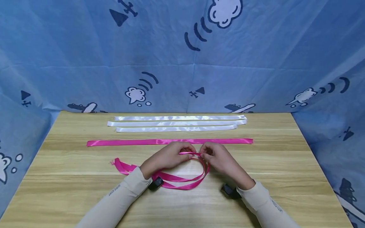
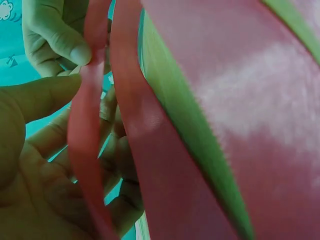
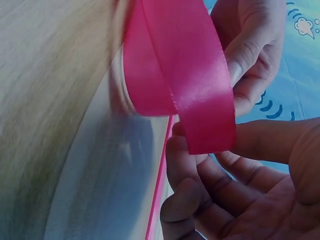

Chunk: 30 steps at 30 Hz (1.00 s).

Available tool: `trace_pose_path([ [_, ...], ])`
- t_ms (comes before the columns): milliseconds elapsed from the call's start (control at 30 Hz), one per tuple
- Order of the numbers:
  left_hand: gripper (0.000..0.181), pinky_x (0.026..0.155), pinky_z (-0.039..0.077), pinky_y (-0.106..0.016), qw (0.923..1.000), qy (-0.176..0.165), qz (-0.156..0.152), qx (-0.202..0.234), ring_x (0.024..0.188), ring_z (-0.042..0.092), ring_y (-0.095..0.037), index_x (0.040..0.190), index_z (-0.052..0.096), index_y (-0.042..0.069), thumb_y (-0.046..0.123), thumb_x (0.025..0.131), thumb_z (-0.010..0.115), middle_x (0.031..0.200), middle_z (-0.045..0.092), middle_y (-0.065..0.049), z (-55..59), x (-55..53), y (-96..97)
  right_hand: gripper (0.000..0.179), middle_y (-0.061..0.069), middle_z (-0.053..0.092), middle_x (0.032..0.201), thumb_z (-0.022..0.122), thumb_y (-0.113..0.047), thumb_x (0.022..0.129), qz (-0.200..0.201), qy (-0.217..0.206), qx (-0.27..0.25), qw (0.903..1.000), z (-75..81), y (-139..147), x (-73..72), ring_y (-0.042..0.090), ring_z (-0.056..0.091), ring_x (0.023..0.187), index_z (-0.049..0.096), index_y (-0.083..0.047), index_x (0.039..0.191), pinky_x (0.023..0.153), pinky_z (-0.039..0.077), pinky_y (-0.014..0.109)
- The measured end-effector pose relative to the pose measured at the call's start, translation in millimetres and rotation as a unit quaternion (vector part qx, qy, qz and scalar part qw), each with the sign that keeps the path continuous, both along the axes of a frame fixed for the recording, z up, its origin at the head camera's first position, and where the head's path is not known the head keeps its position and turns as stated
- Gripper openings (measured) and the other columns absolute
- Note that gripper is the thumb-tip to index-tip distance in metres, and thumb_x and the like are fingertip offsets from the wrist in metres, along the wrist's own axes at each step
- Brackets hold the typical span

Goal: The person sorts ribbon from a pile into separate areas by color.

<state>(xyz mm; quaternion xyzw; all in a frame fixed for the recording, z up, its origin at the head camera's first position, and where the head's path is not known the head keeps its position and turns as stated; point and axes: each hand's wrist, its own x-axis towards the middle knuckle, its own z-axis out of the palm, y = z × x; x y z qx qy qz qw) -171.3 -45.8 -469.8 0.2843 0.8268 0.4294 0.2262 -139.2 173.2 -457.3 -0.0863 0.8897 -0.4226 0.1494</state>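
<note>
A glossy pink ribbon point(image 1: 186, 187) lies looped toward the front of the table, its strands running under my left wrist to a frayed tail point(image 1: 123, 167) at the left. At the far side of the loop my left hand point(image 1: 171, 156) pinches the ribbon between thumb and fingers. Close beside it, my right hand point(image 1: 219, 157) pinches the same ribbon, fingertips almost meeting the left ones. In the right wrist view, the ribbon's cut end point(image 3: 207, 125) sits between the right thumb and fingers. The left wrist view shows a narrow pink strand point(image 2: 87, 120) crossing the left thumb tip.
Beyond the hands, a straight pink ribbon point(image 1: 119, 142) lies flat across the wooden table point(image 1: 71, 196). Three white ribbons point(image 1: 176, 123) lie side by side farther back. Patterned blue cloth point(image 1: 168, 47) hangs behind the table and at both sides.
</note>
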Motion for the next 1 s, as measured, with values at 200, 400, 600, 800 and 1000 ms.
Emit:
trace_pose_path([
  [200,0.014,0.083,0.049,-0.028,0.9996,-0.012,0.022,0.012,0.089,0.061,-0.011,0.111,0.077,0.017,0.016,0.102,0.068,0.099,0.076,0.004,1.0,2.9,1.4,0.010,0.003,0.060,0.080,0.064,0.006,0.097,0.009,0.020,-0.016,0.9996,1.4,-1,2.0,0.016,0.053,0.076,0.065,-0.004,0.093,0.064,0.043,0.023],
  [400,0.015,0.074,0.049,-0.022,0.9968,-0.061,0.027,0.044,0.077,0.066,-0.015,0.110,0.077,0.010,0.011,0.105,0.063,0.084,0.076,-0.003,3.1,4.4,1.3,0.011,0.007,0.064,0.084,0.059,0.006,0.098,0.016,0.006,-0.042,0.9990,2.7,0,2.3,0.016,0.054,0.078,0.067,-0.001,0.096,0.067,0.045,0.023],
  [600,0.016,0.069,0.052,-0.022,0.9925,-0.097,0.036,0.064,0.080,0.072,-0.022,0.110,0.078,0.009,0.011,0.105,0.062,0.082,0.076,-0.002,7.3,5.6,-2.2,0.013,0.009,0.066,0.086,0.057,0.003,0.101,0.026,-0.015,-0.065,0.9975,7.6,4,2.9,0.016,0.054,0.077,0.070,0.001,0.099,0.067,0.047,0.024],
  [800,0.017,0.066,0.051,-0.021,0.9887,-0.121,0.042,0.078,0.081,0.074,-0.027,0.110,0.078,0.005,0.010,0.105,0.062,0.079,0.076,0.000,13.3,8.1,-9.4,0.013,0.005,0.058,0.076,0.057,-0.001,0.104,0.031,-0.040,-0.068,0.9964,17.7,7,6.8,0.016,0.051,0.071,0.069,-0.001,0.101,0.063,0.044,0.025],
  [1000,0.017,0.057,0.039,-0.020,0.9879,-0.126,0.050,0.075,0.078,0.071,-0.025,0.111,0.078,0.007,0.010,0.104,0.063,0.078,0.076,0.000,21.7,12.8,-15.9,0.011,0.010,0.058,0.074,0.057,-0.002,0.105,0.050,-0.054,-0.083,0.9938,27.6,9,9.9,0.016,0.052,0.068,0.068,0.000,0.102,0.060,0.045,0.025],
])
